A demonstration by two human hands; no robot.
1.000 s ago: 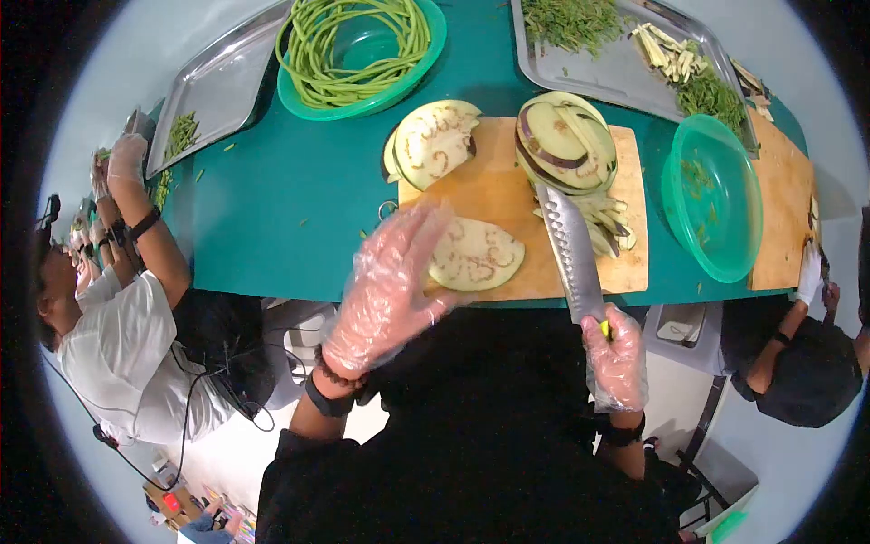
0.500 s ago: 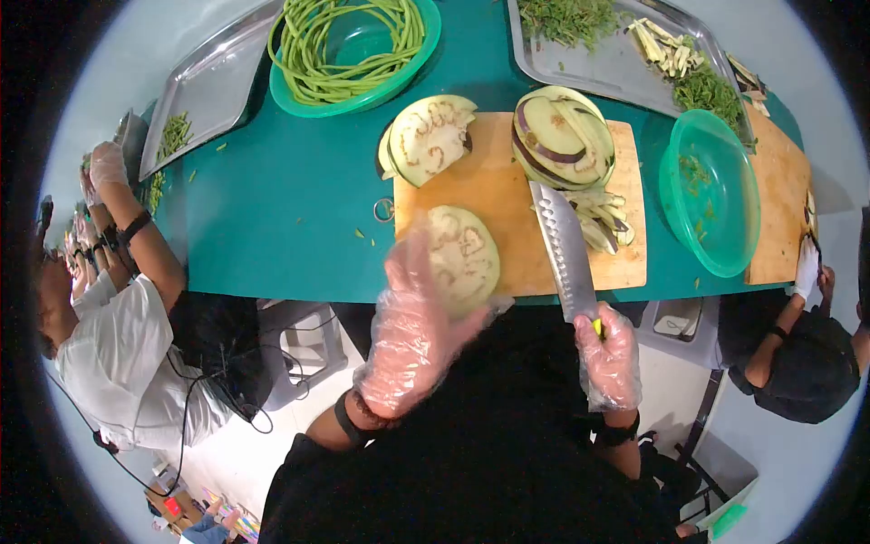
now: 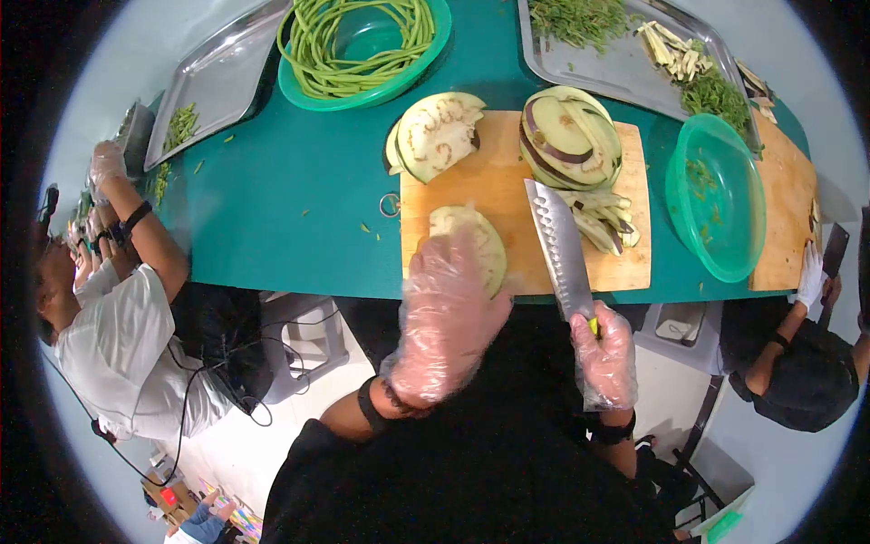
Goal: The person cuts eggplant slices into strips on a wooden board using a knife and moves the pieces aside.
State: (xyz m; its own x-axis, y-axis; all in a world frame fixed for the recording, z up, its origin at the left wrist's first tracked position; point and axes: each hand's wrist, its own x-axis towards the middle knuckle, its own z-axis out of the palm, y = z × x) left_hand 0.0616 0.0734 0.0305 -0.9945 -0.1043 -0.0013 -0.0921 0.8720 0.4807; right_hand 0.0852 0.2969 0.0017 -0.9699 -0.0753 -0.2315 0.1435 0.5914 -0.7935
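I have the right hand (image 3: pixel 605 355) closed firmly around the handle of the knife (image 3: pixel 560 249), just out past the near edge of the desk (image 3: pixel 290 245). The blade slants away over the cutting board (image 3: pixel 521 238), its tip angled slightly left; whether the steel touches the wood I cannot tell from here.

My left hand (image 3: pixel 449 313) is palm down, fingers loosely bent over the near left part of an eggplant slice (image 3: pixel 487 243). That slice lies on the board's left half, in from its near edge. The fingertips blur on my feed, so I cannot tell whether they grip it or merely rest there.

At the board's far left corner I see overlapping eggplant pieces (image 3: pixel 439 136), the top one with a ragged right edge. Toward the far right corner sits a pile of slices (image 3: pixel 571 136), with cut strips (image 3: pixel 598 218) just nearer, along the right edge and beside the blade. A small metal ring (image 3: pixel 390 205) lies on the desk, just off the board's left edge.

Near the desk's far edge I have a green bowl (image 3: pixel 435 68) of long beans (image 3: pixel 313 54); another green basin (image 3: pixel 716 249), with bits of greens inside, stands right of the board.
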